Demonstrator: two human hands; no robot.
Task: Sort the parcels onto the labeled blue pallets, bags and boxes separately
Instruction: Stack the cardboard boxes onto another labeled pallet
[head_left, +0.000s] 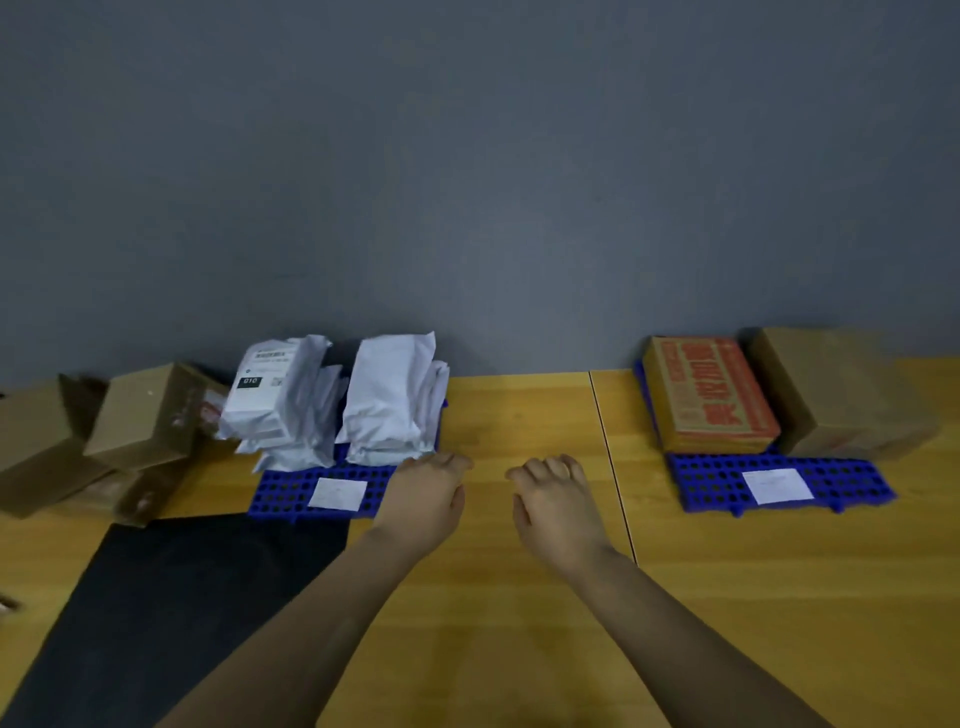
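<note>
Left hand (423, 499) and right hand (558, 504) hovering loosely curled, gripping nothing. Unsorted boxes (145, 415) lying far left, left hand nearer.

Grey wall (467, 156) (plain) behind wooden tables (519, 415).
</note>
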